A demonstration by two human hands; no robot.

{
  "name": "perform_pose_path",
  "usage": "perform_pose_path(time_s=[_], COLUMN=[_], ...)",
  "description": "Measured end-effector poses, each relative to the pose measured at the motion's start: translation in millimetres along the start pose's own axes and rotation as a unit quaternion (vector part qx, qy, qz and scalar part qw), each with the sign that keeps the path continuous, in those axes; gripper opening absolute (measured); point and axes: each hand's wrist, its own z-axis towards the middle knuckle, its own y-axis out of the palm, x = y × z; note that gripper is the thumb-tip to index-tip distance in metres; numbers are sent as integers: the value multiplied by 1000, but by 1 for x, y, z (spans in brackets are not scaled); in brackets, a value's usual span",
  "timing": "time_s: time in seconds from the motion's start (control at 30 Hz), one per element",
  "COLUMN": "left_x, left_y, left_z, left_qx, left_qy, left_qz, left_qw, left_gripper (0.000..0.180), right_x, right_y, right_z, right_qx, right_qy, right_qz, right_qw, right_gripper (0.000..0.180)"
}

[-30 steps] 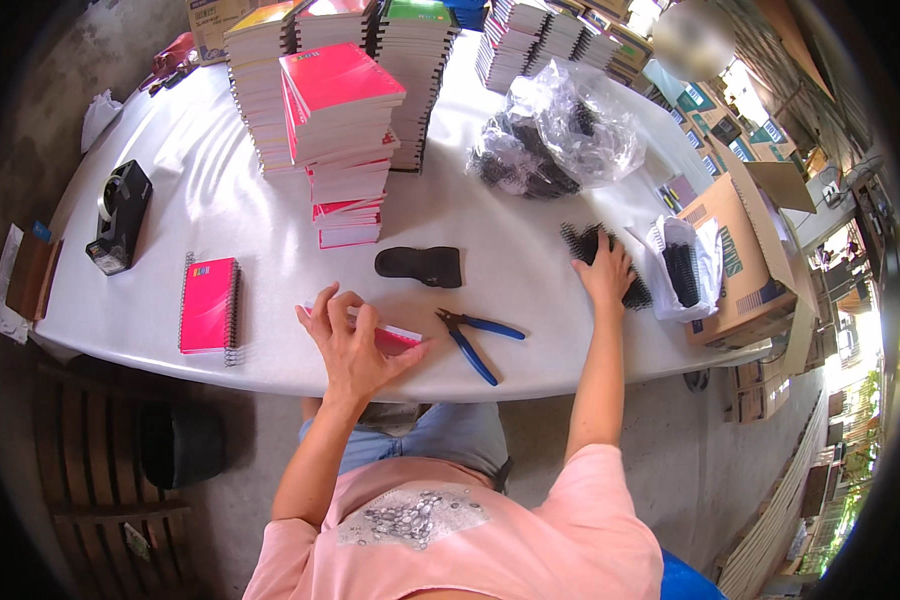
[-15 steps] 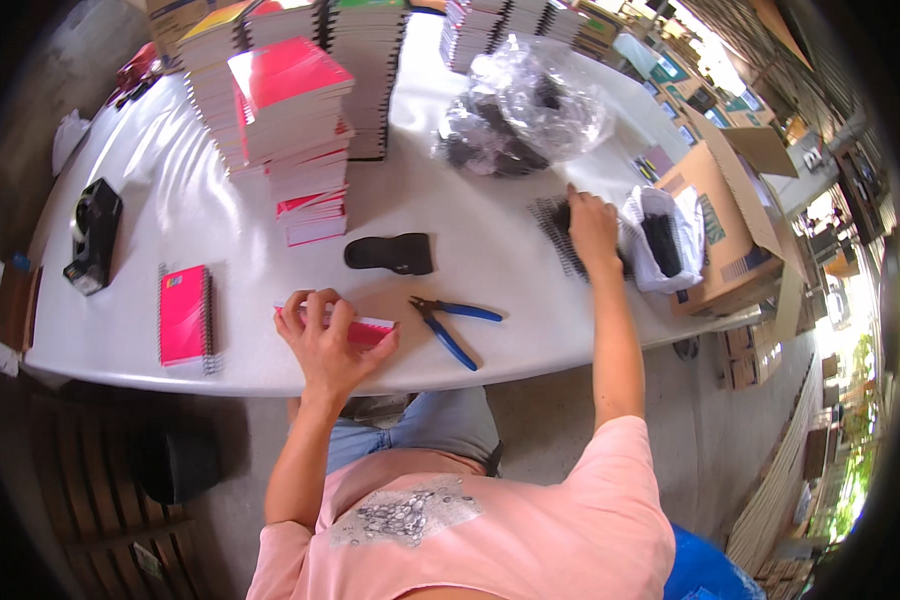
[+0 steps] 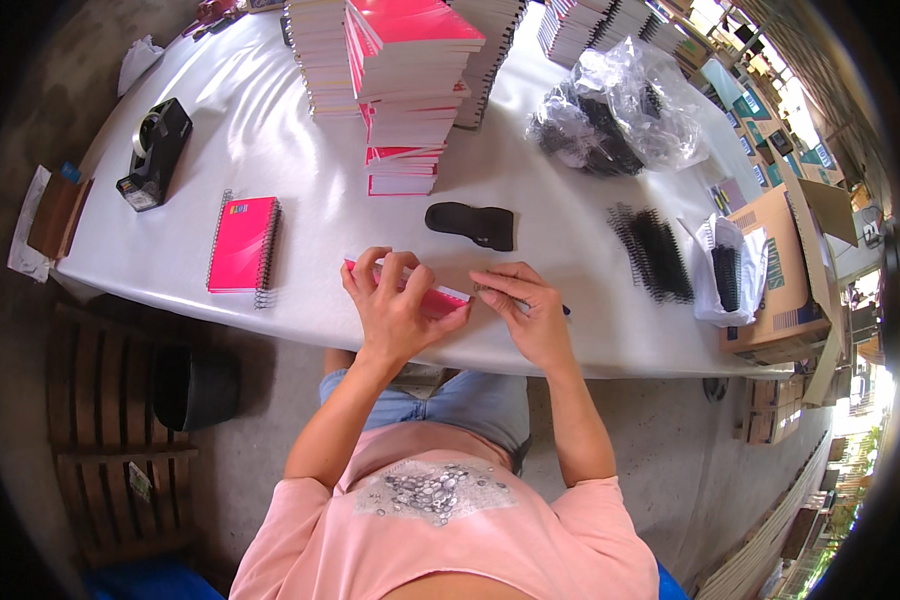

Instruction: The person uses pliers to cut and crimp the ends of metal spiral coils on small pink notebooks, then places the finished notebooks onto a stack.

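While, in the head view, the left hand [image 3: 395,310] curls over a pink notebook [image 3: 440,302], thumb and fingers gripping it just inside the near edge of the white table [image 3: 310,275], the right hand [image 3: 535,318] pinches a thin dark piece [image 3: 477,287] at its right end. Room: white surface on the left, up to the bound notebook [image 3: 243,245]; on the right, up to the black coils [image 3: 655,250]. A black sole-shaped object [image 3: 470,226] lies near, bounding the far side. Obscured: notebook mostly under the left fingers; pinched piece too small to identify; a blue handle [image 3: 567,311] just peeks past the right hand. Pink stack [image 3: 405,125] cut off at upper frame edge; dark contents of the clear bag [image 3: 670,125] blurred by folds.
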Motion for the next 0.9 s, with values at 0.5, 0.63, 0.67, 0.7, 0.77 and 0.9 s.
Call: perform_pose_path(time_s=[0.5, 0.63, 0.67, 0.7, 0.77, 0.9], left_x=[-2, -2, -2, -3, -3, -7], left_y=[2, 0, -1, -2, -4, -8], left_z=[-2, -1, -2, -2, 1, 2], left_qx=[-11, -11, -30, -48, -57, -71], left_qy=[-16, -16, -8, 1, -8, 21], left_qz=[6, 5, 7, 9, 13, -4], left_qw=[1000, 1000, 1000, 999, 998, 997], left_gripper=[45, 44, 45, 47, 47, 47], right_x=[-3, -2, -2, -3, -11, -22], right_y=[-2, -7, -10, -15, -14, -8], right_z=[9, 9, 9, 10, 11, 12], right_qx=[-62, -124, -125, -161, -198, -94], right_qy=[31, 8, 8, 74, 139, 20], right_qz=[37, 37, 37, 41, 46, -67], right_qw=[997, 992, 991, 983, 969, 993], right_gripper=[16, 16, 16, 16, 16, 16])
